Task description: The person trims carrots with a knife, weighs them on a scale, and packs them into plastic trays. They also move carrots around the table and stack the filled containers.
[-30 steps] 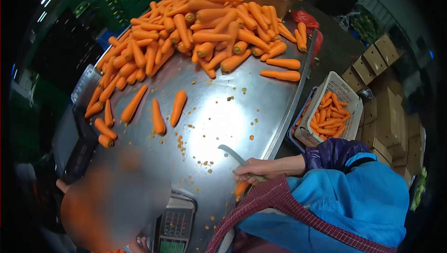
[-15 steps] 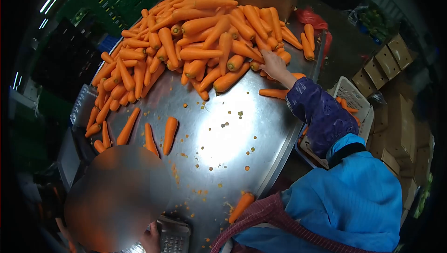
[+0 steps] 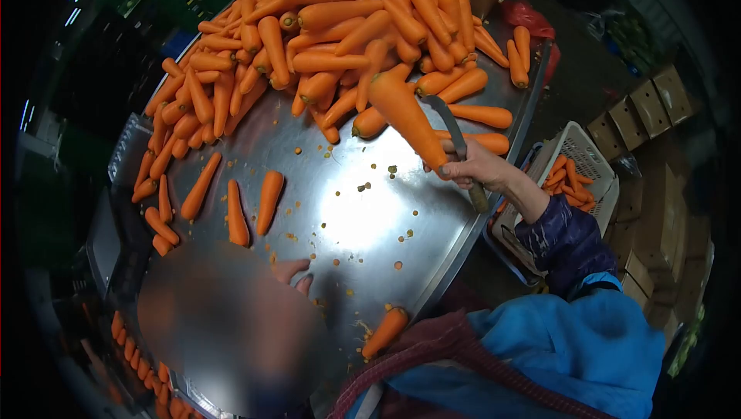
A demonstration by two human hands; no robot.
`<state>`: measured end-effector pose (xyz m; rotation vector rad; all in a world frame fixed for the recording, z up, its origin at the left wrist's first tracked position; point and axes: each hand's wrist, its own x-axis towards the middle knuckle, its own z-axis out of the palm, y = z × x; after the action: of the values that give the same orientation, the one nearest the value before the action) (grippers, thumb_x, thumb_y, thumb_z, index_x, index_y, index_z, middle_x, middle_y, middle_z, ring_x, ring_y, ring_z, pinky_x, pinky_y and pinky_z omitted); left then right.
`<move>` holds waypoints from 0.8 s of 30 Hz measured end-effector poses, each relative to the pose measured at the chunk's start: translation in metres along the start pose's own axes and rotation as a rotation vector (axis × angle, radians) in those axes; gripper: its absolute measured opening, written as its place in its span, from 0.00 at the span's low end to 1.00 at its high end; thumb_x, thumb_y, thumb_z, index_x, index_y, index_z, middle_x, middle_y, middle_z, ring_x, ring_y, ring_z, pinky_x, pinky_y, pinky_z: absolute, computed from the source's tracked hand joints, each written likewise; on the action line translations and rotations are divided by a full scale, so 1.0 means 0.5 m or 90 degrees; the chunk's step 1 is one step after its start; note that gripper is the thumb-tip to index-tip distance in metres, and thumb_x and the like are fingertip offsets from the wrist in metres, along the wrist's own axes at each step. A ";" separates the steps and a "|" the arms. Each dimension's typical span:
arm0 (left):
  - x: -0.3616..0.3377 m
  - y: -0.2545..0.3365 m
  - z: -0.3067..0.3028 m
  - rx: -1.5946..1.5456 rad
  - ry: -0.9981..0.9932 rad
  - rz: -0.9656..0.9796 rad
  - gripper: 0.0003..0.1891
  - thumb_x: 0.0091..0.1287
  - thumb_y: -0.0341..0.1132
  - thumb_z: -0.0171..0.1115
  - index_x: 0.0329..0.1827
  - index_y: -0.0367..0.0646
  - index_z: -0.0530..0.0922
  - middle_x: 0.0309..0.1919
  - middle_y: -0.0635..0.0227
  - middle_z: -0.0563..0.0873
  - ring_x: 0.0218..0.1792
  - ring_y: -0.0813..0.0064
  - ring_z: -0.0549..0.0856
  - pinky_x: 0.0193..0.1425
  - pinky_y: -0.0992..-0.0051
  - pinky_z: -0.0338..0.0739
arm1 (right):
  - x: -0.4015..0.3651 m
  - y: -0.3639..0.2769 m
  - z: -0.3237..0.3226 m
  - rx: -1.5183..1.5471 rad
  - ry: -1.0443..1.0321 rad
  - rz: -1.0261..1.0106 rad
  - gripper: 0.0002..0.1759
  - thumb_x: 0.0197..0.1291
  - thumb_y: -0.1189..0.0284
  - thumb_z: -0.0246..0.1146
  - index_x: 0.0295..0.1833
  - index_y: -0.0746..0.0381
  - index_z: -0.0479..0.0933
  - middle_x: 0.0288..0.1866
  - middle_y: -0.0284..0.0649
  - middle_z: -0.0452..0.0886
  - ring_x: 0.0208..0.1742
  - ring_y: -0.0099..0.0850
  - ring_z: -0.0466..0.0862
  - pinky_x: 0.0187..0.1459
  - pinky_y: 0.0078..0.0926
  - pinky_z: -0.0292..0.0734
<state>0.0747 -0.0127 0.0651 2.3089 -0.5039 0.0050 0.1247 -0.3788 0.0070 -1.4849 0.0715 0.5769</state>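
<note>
Carrot (image 3: 405, 114) and knife (image 3: 454, 127) gripped in the closed right hand (image 3: 478, 170).
Held over bare table (image 3: 332, 226), just inside its right edge.

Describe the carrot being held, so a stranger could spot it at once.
Find the round steel table with the pile of carrots at its far side. At its right rim, the right hand grips one big carrot along with a curved knife. It is the only carrot lifted off the table, held by its thin end, thick end toward the pile.
</note>
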 end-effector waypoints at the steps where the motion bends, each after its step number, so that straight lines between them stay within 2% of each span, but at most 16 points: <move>1: 0.015 0.014 0.018 0.045 0.035 0.064 0.15 0.51 0.20 0.64 0.44 0.38 0.78 0.39 0.58 0.81 0.43 0.60 0.81 0.48 0.70 0.74 | -0.006 -0.003 0.019 -0.001 -0.003 0.000 0.26 0.49 0.67 0.65 0.53 0.67 0.74 0.36 0.34 0.77 0.28 0.16 0.73 0.26 0.12 0.66; 3: 0.041 0.049 0.053 0.125 0.067 0.181 0.23 0.47 0.21 0.67 0.49 0.41 0.77 0.46 0.60 0.78 0.52 0.60 0.77 0.56 0.65 0.70 | -0.023 -0.017 0.073 -0.175 0.017 -0.046 0.27 0.48 0.65 0.66 0.53 0.69 0.75 0.37 0.36 0.79 0.33 0.19 0.76 0.33 0.15 0.71; 5: 0.053 0.083 0.084 0.219 0.027 0.256 0.30 0.44 0.24 0.69 0.55 0.46 0.74 0.51 0.62 0.76 0.60 0.59 0.71 0.63 0.52 0.61 | -0.040 -0.008 0.117 -0.166 -0.025 -0.051 0.29 0.47 0.63 0.68 0.53 0.69 0.76 0.35 0.37 0.81 0.35 0.20 0.77 0.38 0.19 0.72; 7: 0.058 0.095 0.113 0.289 -0.001 0.267 0.31 0.45 0.27 0.70 0.57 0.48 0.73 0.50 0.63 0.77 0.60 0.60 0.71 0.64 0.48 0.59 | -0.054 -0.016 0.152 -0.218 -0.138 -0.080 0.26 0.52 0.59 0.65 0.50 0.69 0.77 0.35 0.38 0.81 0.28 0.18 0.75 0.31 0.17 0.71; 8: 0.056 0.083 0.122 0.330 -0.001 0.276 0.30 0.45 0.28 0.70 0.56 0.48 0.73 0.49 0.64 0.77 0.56 0.60 0.75 0.64 0.52 0.60 | -0.052 -0.021 0.157 -0.216 -0.139 -0.078 0.26 0.52 0.59 0.65 0.50 0.69 0.77 0.35 0.38 0.81 0.28 0.18 0.75 0.31 0.17 0.71; 9: 0.050 0.074 0.124 0.330 -0.002 0.274 0.30 0.45 0.28 0.70 0.56 0.48 0.73 0.49 0.64 0.77 0.56 0.60 0.75 0.64 0.52 0.60 | -0.049 -0.024 0.161 -0.165 -0.165 -0.005 0.24 0.55 0.58 0.62 0.48 0.68 0.77 0.31 0.36 0.80 0.24 0.18 0.73 0.27 0.16 0.68; 10: 0.040 0.065 0.122 0.214 -0.021 0.191 0.27 0.47 0.29 0.68 0.53 0.46 0.73 0.47 0.65 0.78 0.53 0.61 0.76 0.63 0.54 0.62 | -0.045 -0.025 0.160 -0.114 -0.189 0.067 0.23 0.58 0.56 0.60 0.46 0.66 0.78 0.27 0.34 0.79 0.20 0.17 0.71 0.23 0.15 0.66; 11: 0.031 0.053 0.122 0.099 -0.040 0.106 0.23 0.49 0.30 0.67 0.51 0.44 0.74 0.45 0.65 0.79 0.51 0.63 0.78 0.63 0.56 0.63 | -0.025 -0.027 0.149 -0.029 -0.203 0.009 0.21 0.62 0.55 0.55 0.42 0.64 0.79 0.17 0.28 0.71 0.15 0.17 0.66 0.18 0.16 0.60; 12: 0.024 0.033 0.130 -0.020 -0.031 0.005 0.21 0.51 0.30 0.69 0.49 0.42 0.73 0.41 0.64 0.79 0.44 0.64 0.80 0.55 0.64 0.71 | -0.001 -0.044 0.137 -0.071 -0.122 -0.009 0.21 0.62 0.56 0.55 0.42 0.63 0.80 0.16 0.28 0.72 0.14 0.16 0.66 0.18 0.15 0.61; 13: 0.018 0.024 0.129 -0.019 -0.033 0.003 0.21 0.51 0.30 0.69 0.49 0.42 0.73 0.41 0.64 0.79 0.44 0.64 0.80 0.55 0.64 0.71 | 0.041 -0.041 0.116 -0.227 -0.049 -0.002 0.20 0.60 0.57 0.58 0.42 0.64 0.80 0.27 0.36 0.82 0.19 0.19 0.73 0.23 0.19 0.68; 14: 0.014 0.016 0.127 -0.257 -0.016 -0.161 0.19 0.56 0.30 0.66 0.49 0.39 0.72 0.40 0.64 0.79 0.44 0.66 0.80 0.53 0.67 0.73 | 0.095 -0.013 0.102 -0.311 0.061 -0.167 0.20 0.56 0.59 0.62 0.46 0.64 0.79 0.37 0.42 0.84 0.30 0.29 0.82 0.35 0.28 0.75; 15: 0.012 0.010 0.124 -0.493 0.005 -0.325 0.17 0.60 0.30 0.63 0.50 0.37 0.71 0.40 0.64 0.79 0.43 0.68 0.80 0.51 0.70 0.75 | 0.141 -0.011 0.086 -0.465 0.136 -0.236 0.22 0.51 0.62 0.66 0.49 0.63 0.77 0.39 0.45 0.84 0.43 0.40 0.82 0.46 0.35 0.75; 16: 0.014 0.006 0.118 -0.587 0.015 -0.380 0.16 0.63 0.32 0.62 0.50 0.37 0.70 0.40 0.64 0.78 0.42 0.70 0.81 0.51 0.69 0.76 | 0.189 0.009 0.069 -0.595 0.202 -0.309 0.23 0.49 0.64 0.67 0.51 0.62 0.76 0.42 0.46 0.82 0.45 0.45 0.80 0.46 0.38 0.75; 17: 0.014 0.000 0.113 -0.583 0.020 -0.384 0.16 0.63 0.32 0.62 0.50 0.37 0.70 0.40 0.64 0.78 0.42 0.70 0.81 0.51 0.69 0.76 | 0.235 0.027 0.055 -0.680 0.222 -0.355 0.22 0.49 0.68 0.66 0.51 0.62 0.74 0.47 0.45 0.79 0.45 0.44 0.80 0.43 0.39 0.75; 19: 0.012 -0.013 0.106 -0.825 0.041 -0.456 0.15 0.65 0.32 0.60 0.51 0.37 0.69 0.41 0.63 0.79 0.43 0.71 0.80 0.52 0.71 0.75 | 0.288 0.033 0.051 -0.788 0.232 -0.360 0.21 0.49 0.70 0.65 0.50 0.61 0.72 0.49 0.42 0.75 0.42 0.43 0.81 0.40 0.39 0.76; 24: 0.002 -0.010 0.090 -0.897 0.084 -0.485 0.16 0.65 0.32 0.59 0.52 0.37 0.67 0.38 0.64 0.78 0.41 0.70 0.80 0.49 0.68 0.77 | 0.328 0.033 0.030 -0.876 0.217 -0.324 0.24 0.46 0.73 0.66 0.53 0.57 0.71 0.52 0.36 0.72 0.40 0.41 0.80 0.38 0.38 0.76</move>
<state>0.0709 -0.0409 0.0299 0.9596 0.4066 -0.4209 0.2554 -0.3127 -0.0706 -2.7902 -0.5290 -0.1599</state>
